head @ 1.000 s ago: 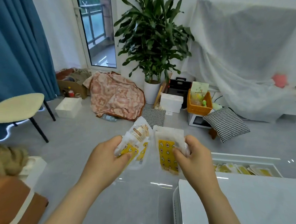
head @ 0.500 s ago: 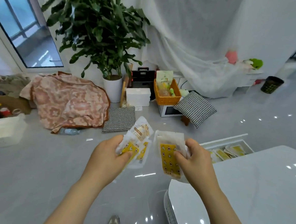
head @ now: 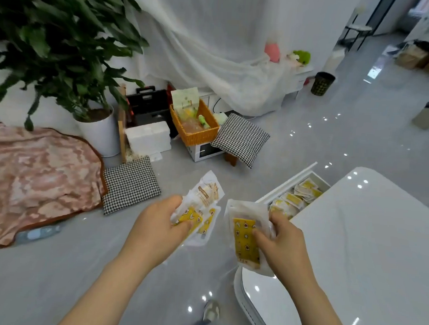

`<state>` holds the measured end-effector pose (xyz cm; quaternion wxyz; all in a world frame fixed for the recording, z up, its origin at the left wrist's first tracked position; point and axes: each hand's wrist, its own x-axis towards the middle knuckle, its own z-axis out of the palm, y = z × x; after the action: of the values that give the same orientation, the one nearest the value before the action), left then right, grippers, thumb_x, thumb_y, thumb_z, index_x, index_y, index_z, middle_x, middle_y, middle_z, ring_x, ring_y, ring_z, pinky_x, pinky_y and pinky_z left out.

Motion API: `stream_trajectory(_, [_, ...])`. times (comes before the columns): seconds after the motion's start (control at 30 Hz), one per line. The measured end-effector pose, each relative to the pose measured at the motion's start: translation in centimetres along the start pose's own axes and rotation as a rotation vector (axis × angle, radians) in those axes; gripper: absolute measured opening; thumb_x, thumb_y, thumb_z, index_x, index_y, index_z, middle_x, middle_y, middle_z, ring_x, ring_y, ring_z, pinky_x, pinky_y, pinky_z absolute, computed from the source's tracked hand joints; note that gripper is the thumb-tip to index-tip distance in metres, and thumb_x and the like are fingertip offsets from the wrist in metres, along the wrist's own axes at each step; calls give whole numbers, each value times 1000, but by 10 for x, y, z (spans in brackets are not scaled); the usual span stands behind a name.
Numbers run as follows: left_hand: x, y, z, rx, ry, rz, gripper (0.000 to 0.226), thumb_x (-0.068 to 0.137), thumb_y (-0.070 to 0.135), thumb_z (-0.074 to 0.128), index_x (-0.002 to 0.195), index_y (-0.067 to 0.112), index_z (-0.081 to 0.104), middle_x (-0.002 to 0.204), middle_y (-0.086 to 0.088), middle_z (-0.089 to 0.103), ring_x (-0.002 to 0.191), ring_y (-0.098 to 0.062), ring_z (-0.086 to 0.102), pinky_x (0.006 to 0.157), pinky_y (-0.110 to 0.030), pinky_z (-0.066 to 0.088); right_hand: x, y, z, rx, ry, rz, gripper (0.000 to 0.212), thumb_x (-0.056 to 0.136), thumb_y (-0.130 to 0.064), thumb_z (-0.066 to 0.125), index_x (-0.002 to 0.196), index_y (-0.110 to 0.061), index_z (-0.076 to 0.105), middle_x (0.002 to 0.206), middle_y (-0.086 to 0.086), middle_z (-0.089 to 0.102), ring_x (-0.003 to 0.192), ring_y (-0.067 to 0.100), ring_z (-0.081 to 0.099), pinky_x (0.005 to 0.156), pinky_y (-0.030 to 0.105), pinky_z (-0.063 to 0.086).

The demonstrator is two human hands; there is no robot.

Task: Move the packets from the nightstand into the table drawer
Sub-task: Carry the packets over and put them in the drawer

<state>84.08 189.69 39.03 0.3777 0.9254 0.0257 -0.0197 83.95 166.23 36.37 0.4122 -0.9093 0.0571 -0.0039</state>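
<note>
My left hand grips a bunch of white and yellow packets held over the grey floor. My right hand pinches another white packet with a yellow patterned panel just above the corner of the white table. The table's drawer stands pulled out beyond my right hand, with several yellow and white packets lying inside. The nightstand is out of view.
On the floor lie two checked cushions, a pink blanket and a water bottle. A potted plant, a white foam box and an orange basket stand behind. My shoe is below.
The view has swung right and down toward the table. The open drawer now shows closer and more from above. Both hands keep holding their packets.
</note>
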Motion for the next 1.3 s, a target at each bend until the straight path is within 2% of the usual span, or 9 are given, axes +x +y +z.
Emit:
stream_trajectory(0.13, [55,-2,6,44,-58,18,10,81,29,66,84,25,57,76,11,61,70,-4,56,51,-19,35,41,6,8,-16,5,81,12,83,-20,64,93,-24,60,83,-6,65,76,10,60,68,33,54])
stream_trajectory(0.33, [151,1,22,109,-139,40,17,80,33,66,83,19,58,75,4,63,71,-14,60,63,-37,51,127,18,16,-6,15,132,9,83,-20,63,85,-26,57,76,-8,61,72,9,58,60,24,47])
stream_trajectory(0.47, [211,7,34,140,-204,47,18,80,34,66,82,18,58,74,4,64,71,-15,60,65,-40,52,179,31,17,-12,18,199,6,83,-21,62,82,-23,57,73,-5,61,70,10,59,64,32,52])
stream_trajectory(0.77, [323,17,61,135,-367,62,14,82,32,66,86,20,60,80,4,65,73,-12,62,66,-36,54,251,49,23,-34,34,349,9,86,-19,60,94,-23,59,84,-4,64,75,7,59,62,20,49])
stream_trajectory(0.83, [355,18,67,131,-417,103,13,83,31,66,90,22,60,83,6,65,76,-11,61,65,-30,52,268,54,27,-32,60,404,9,87,-20,60,95,-23,59,85,-4,65,75,8,60,65,25,53])
stream_trajectory(0.93, [408,20,74,150,-485,186,12,83,30,67,92,26,59,80,11,59,78,-11,60,60,-20,45,299,53,34,-38,111,483,10,88,-20,59,97,-25,55,88,-5,63,76,9,59,59,15,46])
stream_trajectory(1.13, [501,28,77,234,-620,384,12,81,30,66,81,26,55,76,8,58,78,-16,58,64,-29,44,349,36,48,34,257,633,14,83,-15,62,85,-27,55,80,-6,61,76,13,59,61,20,44])
stream_trajectory(1.23, [532,35,86,271,-717,437,13,83,33,65,92,26,59,86,7,61,82,-15,58,66,-29,46,359,33,55,76,339,718,13,83,-15,63,89,-25,58,84,-3,65,80,16,62,68,27,52])
stream_trajectory(1.3, [550,42,95,299,-768,478,18,83,33,64,99,24,61,93,5,63,85,-14,59,69,-31,49,363,34,58,97,390,768,15,84,-15,63,96,-24,58,87,-3,65,81,14,63,66,24,50])
